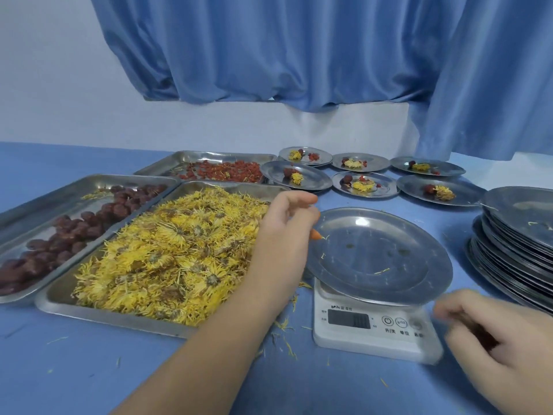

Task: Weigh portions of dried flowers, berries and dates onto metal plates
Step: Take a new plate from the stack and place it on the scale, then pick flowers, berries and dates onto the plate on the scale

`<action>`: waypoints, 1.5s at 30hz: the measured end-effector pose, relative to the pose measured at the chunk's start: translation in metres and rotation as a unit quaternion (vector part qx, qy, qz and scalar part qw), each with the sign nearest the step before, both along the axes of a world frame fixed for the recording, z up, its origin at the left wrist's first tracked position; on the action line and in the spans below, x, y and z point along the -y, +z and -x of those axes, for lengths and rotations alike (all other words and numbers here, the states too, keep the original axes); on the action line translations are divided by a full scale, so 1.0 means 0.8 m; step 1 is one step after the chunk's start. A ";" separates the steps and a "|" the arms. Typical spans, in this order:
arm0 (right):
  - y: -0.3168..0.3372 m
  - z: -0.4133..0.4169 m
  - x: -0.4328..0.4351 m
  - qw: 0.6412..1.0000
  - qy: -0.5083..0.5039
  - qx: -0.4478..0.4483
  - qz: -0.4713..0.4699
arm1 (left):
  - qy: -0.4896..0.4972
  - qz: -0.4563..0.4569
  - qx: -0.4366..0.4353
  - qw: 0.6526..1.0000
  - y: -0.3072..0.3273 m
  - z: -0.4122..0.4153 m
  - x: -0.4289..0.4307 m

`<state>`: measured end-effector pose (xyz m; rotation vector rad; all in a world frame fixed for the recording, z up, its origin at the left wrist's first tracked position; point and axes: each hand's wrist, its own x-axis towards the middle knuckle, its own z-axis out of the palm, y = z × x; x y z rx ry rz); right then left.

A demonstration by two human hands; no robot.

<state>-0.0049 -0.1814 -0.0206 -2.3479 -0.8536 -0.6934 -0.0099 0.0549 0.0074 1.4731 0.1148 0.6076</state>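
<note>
We held our left hand (285, 226) at the plate (389, 265) rim, right hand (490, 339) beside the scale (374, 330); fingers curled, whether gripping anything we couldn't tell.

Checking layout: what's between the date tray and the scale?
Head view: the flower tray, with the left hand over its right edge.

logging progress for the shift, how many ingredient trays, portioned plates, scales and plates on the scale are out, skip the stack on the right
ingredient trays: 3
portioned plates: 6
scale: 1
weighing plate: 1
total: 11
</note>
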 end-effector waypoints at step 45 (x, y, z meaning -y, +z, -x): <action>0.023 -0.059 -0.031 0.996 0.038 0.046 -0.067 | 0.013 -0.459 -0.228 0.858 0.076 -0.032 -0.147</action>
